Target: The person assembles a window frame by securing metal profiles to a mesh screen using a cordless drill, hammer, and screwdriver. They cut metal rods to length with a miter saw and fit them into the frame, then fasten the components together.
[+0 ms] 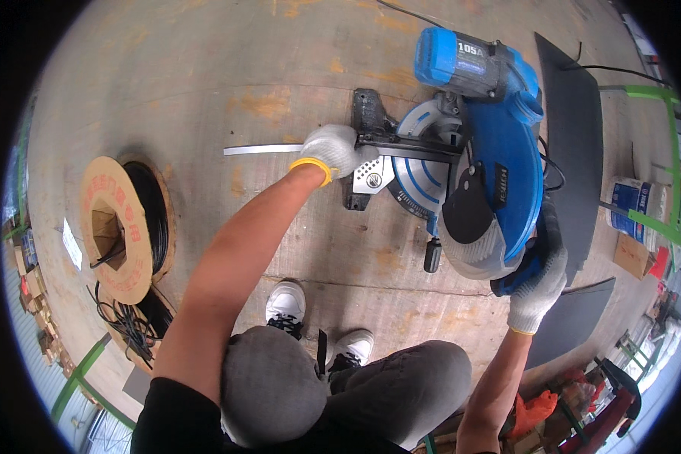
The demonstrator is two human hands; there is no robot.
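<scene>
A blue miter saw (511, 181) stands on the floor in front of me, its motor at the far end and a clear blade guard low at the near side. My left hand (331, 153), in a white knit glove with a yellow cuff, is closed over a thin silver metal strip (261, 150) at the left end of the saw's base. The strip sticks out leftward past the hand. At the saw's near right, my gloved right hand (539, 293) is wrapped round the black handle (550, 231). The blade is hidden by the guard.
On the left stands a cardboard spool (117, 227) of black cable, with loose black cable (125, 321) beside it. Dark sheets (575, 151) lie right of the saw. Farther right are a white-and-blue bucket (632, 208), a cardboard box (632, 256) and a green frame (670, 129).
</scene>
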